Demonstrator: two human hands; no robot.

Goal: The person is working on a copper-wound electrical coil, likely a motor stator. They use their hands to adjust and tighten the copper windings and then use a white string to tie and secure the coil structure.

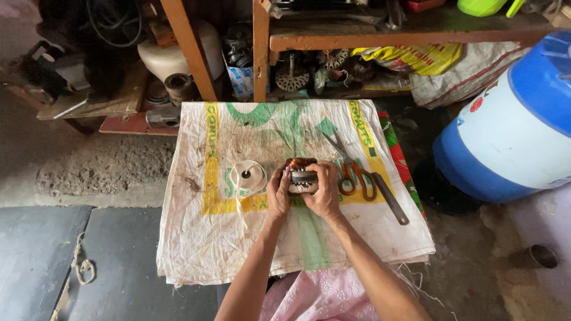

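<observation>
Gripping a motor stator from both sides, the left hand and right hand hold it over the woven sack, its copper coil end and bore axis pointing away from the person, between a string spool and scissors.

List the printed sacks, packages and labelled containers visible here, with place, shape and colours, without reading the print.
Woven sack: spread flat under both hands, white with yellow stripes and green print.
Yellow bag: crumpled on the lower shelf, yellow with red print.
White sack: bulging beside the yellow bag, with red lines.
Drum: at right, round, blue and white, small red mark.
Small package: under the shelf, white and blue.
</observation>
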